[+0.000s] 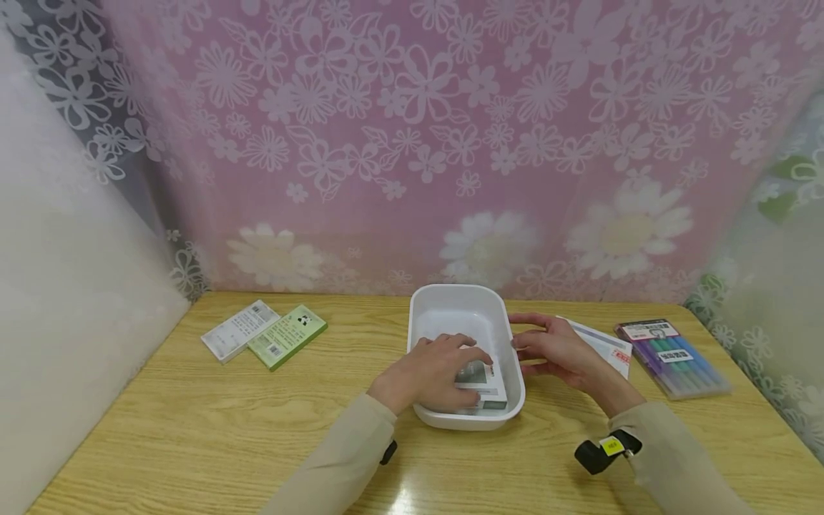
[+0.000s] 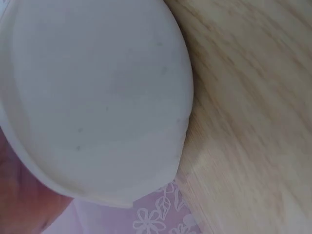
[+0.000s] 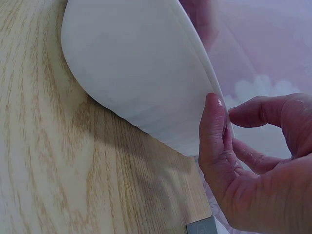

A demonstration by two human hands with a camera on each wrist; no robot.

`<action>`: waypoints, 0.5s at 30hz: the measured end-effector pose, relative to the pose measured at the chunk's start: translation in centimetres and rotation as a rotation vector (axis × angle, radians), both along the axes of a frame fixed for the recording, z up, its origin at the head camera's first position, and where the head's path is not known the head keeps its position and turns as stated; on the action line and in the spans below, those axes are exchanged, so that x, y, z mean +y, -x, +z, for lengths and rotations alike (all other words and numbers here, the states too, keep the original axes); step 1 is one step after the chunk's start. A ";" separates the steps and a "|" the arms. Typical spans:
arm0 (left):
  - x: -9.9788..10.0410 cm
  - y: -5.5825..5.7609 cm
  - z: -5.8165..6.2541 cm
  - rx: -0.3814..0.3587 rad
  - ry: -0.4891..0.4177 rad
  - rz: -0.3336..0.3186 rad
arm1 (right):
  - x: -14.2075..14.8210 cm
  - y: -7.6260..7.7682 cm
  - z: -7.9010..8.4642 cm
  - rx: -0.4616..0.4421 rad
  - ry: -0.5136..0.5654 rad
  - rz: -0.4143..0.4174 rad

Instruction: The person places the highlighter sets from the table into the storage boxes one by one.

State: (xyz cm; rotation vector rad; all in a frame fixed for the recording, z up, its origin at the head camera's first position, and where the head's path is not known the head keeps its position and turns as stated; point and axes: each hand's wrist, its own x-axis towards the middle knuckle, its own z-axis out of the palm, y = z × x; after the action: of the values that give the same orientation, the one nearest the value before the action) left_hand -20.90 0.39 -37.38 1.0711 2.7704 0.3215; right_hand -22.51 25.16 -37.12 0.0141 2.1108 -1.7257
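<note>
In the head view, a white plastic basin (image 1: 460, 297) stands on the wooden table. My left hand (image 1: 438, 372) reaches inside, its bent fingers and thumb over a white box (image 1: 492, 386) with a grey picture, which it grips from above; the palm hides part of the box. Against the basin's right side, my right hand (image 1: 560, 350) touches the rim with loosely bent fingertips. The right wrist view shows its fingers (image 3: 212, 131) against the outer wall. Only the basin's outside (image 2: 102, 97) and a blurred bit of hand appear in the left wrist view.
To the left, a green box (image 1: 290, 336) overlaps a white box (image 1: 238, 332). Partly behind the right hand lies a flat white item (image 1: 601, 343) with red print. A clear pack of coloured pens (image 1: 676, 361) lies at the right. A flowered curtain (image 1: 386, 179) hangs behind the table.
</note>
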 end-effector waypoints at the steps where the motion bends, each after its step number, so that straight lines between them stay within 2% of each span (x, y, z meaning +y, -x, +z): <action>1: 0.0 0.0 0.0 0.018 -0.012 -0.002 | 0.0 0.0 0.0 0.000 -0.003 -0.002; 15: -2.1 -0.6 0.3 0.253 -0.034 -0.015 | -0.1 -0.1 -0.1 0.009 -0.006 -0.009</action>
State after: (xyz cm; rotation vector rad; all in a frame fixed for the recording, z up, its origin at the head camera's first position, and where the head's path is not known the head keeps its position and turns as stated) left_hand -20.26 -1.73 -37.05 1.2172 2.9846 0.2481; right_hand -22.37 25.06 -37.21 0.0171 2.1251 -1.7277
